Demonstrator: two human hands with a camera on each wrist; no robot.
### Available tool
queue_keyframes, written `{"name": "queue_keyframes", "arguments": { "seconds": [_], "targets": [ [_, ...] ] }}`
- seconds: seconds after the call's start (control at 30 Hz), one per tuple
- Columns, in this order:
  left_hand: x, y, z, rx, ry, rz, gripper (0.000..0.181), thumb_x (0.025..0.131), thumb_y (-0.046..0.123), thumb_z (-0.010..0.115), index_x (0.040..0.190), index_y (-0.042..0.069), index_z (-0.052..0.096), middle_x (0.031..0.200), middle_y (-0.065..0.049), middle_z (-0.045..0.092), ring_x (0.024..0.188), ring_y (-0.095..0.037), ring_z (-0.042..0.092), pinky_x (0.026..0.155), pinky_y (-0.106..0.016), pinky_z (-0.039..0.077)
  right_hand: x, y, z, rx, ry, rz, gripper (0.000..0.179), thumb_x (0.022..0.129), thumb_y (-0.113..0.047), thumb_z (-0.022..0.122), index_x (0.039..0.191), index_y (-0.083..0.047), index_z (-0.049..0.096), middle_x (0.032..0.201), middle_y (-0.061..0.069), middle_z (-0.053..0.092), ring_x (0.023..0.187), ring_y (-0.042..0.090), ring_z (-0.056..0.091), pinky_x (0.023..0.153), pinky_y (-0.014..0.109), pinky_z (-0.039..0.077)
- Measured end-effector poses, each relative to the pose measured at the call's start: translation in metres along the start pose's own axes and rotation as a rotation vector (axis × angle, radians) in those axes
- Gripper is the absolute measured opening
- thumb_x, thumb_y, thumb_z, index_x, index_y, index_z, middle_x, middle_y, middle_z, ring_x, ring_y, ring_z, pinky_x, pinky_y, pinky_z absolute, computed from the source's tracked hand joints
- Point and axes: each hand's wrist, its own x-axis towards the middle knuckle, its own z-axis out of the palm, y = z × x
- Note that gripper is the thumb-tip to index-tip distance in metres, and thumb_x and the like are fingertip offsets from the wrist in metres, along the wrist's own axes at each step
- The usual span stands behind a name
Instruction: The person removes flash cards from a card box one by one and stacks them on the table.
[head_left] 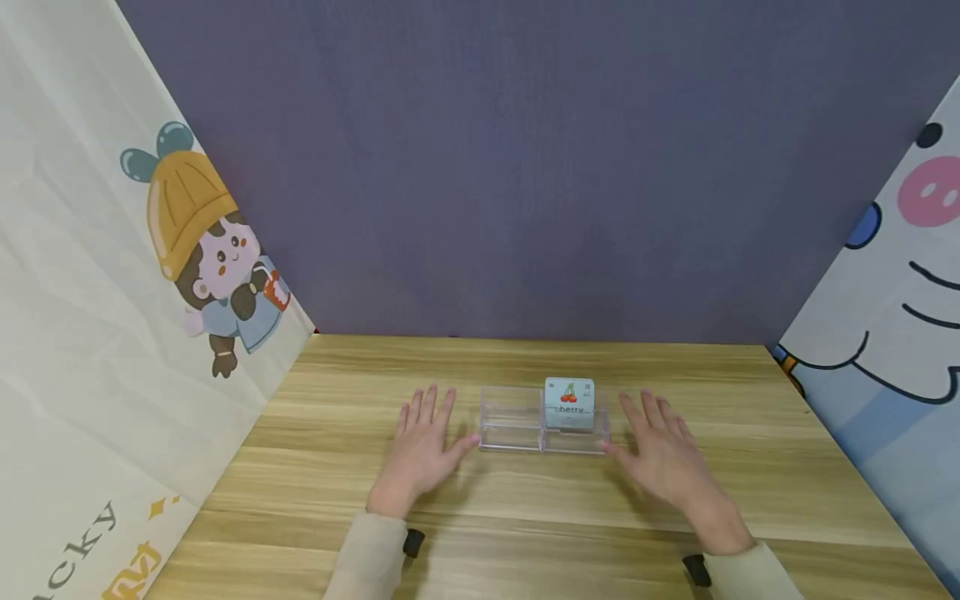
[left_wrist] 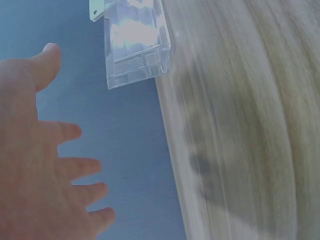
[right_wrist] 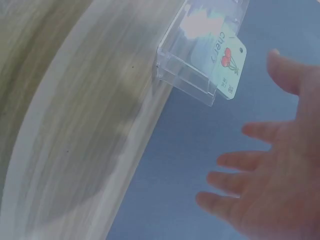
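A clear plastic holder [head_left: 512, 408] with a divider down its middle stands on the wooden table between both hands. In its right compartment a white card [head_left: 570, 392] with a cherry picture and the word "cherry" stands upright; it also shows in the right wrist view [right_wrist: 229, 65]. My left hand [head_left: 418, 454] is spread beside the holder's left end, its thumb tip right at that edge. On the other side, my right hand [head_left: 663, 458] has its fingers straight and spread, thumb tip close to the holder's lower right corner. Neither hand holds anything.
Behind the wooden table [head_left: 525, 525] rises a dark blue-grey panel [head_left: 480, 167]. A white cloth [head_left: 90, 333] with a cartoon child hangs on the left, and a cartoon-printed cloth [head_left: 892, 333] borders the right side. Each wrist wears a black strap piece [head_left: 413, 542].
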Motion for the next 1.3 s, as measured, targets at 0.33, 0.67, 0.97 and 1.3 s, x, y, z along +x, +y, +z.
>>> {"name": "queue_keyframes", "arguments": {
  "seconds": [0.33, 0.67, 0.97, 1.3],
  "targets": [
    [0.004, 0.001, 0.0, -0.047, 0.031, 0.039, 0.08, 0.102, 0.061, 0.043, 0.162, 0.013, 0.025, 0.167, -0.018, 0.018, 0.152, -0.04, 0.017, 0.124, -0.055, 0.014, 0.007, -0.002, -0.003, 0.023, 0.072, -0.041, 0.086, 0.101, -0.064, 0.044, 0.159, -0.002, 0.028, 0.159, 0.035, 0.021, 0.145, 0.055, 0.02, 0.116, 0.071, 0.019],
    [0.005, 0.004, -0.003, -0.13, 0.064, 0.081, 0.077, 0.103, 0.059, 0.044, 0.16, 0.009, 0.031, 0.163, -0.019, 0.029, 0.149, -0.039, 0.028, 0.121, -0.058, 0.023, 0.015, -0.004, -0.004, 0.07, 0.129, -0.065, 0.071, 0.103, -0.043, 0.056, 0.153, 0.004, 0.037, 0.154, 0.035, 0.033, 0.14, 0.055, 0.032, 0.113, 0.071, 0.027],
    [0.007, 0.006, -0.005, -0.155, 0.064, 0.078, 0.073, 0.104, 0.056, 0.046, 0.159, 0.011, 0.033, 0.16, -0.014, 0.036, 0.147, -0.033, 0.034, 0.12, -0.053, 0.028, 0.023, -0.004, -0.005, 0.097, 0.167, -0.075, 0.065, 0.103, -0.039, 0.057, 0.149, 0.005, 0.043, 0.15, 0.033, 0.04, 0.137, 0.053, 0.038, 0.11, 0.07, 0.033],
    [0.015, 0.012, -0.003, -0.244, 0.079, 0.087, 0.067, 0.104, 0.047, 0.053, 0.158, 0.013, 0.036, 0.159, -0.011, 0.04, 0.146, -0.03, 0.037, 0.12, -0.049, 0.029, 0.029, -0.008, -0.007, 0.179, 0.197, -0.088, 0.06, 0.103, -0.036, 0.059, 0.146, 0.004, 0.047, 0.15, 0.028, 0.044, 0.137, 0.049, 0.04, 0.111, 0.067, 0.034]
  ]
}}
